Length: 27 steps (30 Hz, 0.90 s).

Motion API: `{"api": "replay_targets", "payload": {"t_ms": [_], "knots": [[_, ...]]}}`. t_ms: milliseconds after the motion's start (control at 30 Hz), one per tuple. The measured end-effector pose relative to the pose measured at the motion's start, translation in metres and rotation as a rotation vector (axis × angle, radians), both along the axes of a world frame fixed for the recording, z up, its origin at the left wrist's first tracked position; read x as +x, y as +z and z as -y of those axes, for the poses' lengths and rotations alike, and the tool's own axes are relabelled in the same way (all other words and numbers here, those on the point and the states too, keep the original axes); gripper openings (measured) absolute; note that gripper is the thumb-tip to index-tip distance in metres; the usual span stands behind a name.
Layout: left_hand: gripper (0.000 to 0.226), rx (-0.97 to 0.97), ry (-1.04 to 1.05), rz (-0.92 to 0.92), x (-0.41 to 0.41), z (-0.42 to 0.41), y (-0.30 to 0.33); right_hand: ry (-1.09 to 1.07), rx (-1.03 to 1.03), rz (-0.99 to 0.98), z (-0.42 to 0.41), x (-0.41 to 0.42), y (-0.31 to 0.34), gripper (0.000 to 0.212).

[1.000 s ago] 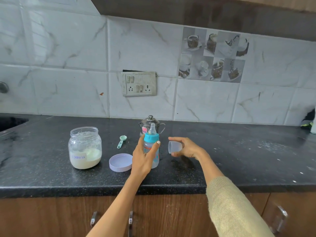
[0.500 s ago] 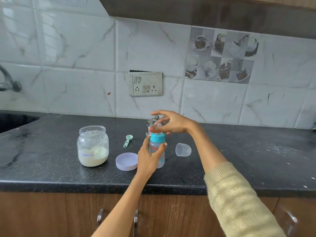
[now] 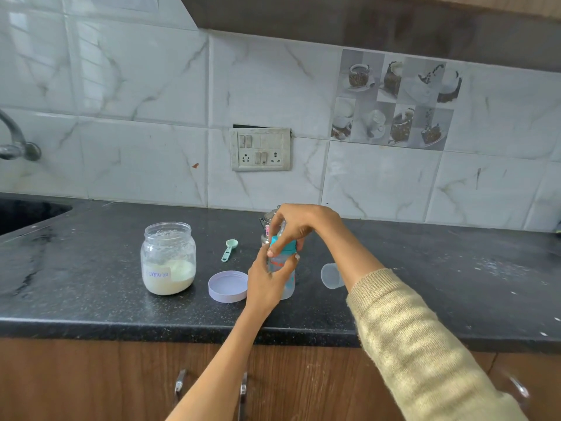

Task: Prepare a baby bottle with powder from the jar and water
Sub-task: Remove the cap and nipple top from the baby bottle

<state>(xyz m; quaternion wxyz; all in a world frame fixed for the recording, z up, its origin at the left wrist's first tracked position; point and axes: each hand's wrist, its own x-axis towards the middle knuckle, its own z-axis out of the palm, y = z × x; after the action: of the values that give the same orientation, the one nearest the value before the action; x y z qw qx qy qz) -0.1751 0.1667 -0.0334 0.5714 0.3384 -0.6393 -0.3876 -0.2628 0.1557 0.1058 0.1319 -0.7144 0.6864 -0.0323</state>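
Observation:
A clear baby bottle [image 3: 287,278] with a teal collar [image 3: 283,246] stands on the black counter [image 3: 425,287]. My left hand [image 3: 267,281] grips the bottle's body from the left. From above, my right hand [image 3: 299,223] curls its fingers round the teal collar and the teat. The open glass jar [image 3: 168,258], labelled formula and a third full of white powder, stands to the left. Its lilac lid [image 3: 227,286] lies flat beside the bottle. A small green scoop [image 3: 229,249] lies behind the lid. The bottle's clear cap [image 3: 331,275] lies on its side to the right.
A small steel jug [image 3: 267,221] stands right behind the bottle, mostly hidden by my right hand. A sink [image 3: 27,212] and tap [image 3: 15,141] are at far left. A switch panel [image 3: 260,149] is on the tiled wall. Cabinet handles [image 3: 243,390] sit below the counter edge.
My right hand set the clear cap down on the counter, then moved left onto the top of the bottle and closed round the collar. My left hand kept hold of the bottle.

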Motion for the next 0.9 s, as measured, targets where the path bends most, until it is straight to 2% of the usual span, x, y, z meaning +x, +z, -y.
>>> {"api": "replay_targets", "payload": {"t_ms": [633,800,900], "knots": [[0.036,0.035,-0.047,-0.013,0.001,0.001,-0.001,0.059,0.124,-0.130,0.011,0.010,0.013,0.044],[0.032,0.051,-0.064,-0.030,0.003,0.001,0.001,0.082,0.109,-0.084,0.005,0.009,0.014,0.047],[0.039,0.083,-0.075,-0.032,0.003,0.004,-0.001,0.116,0.111,-0.073,0.000,0.009,0.015,0.046]]}}
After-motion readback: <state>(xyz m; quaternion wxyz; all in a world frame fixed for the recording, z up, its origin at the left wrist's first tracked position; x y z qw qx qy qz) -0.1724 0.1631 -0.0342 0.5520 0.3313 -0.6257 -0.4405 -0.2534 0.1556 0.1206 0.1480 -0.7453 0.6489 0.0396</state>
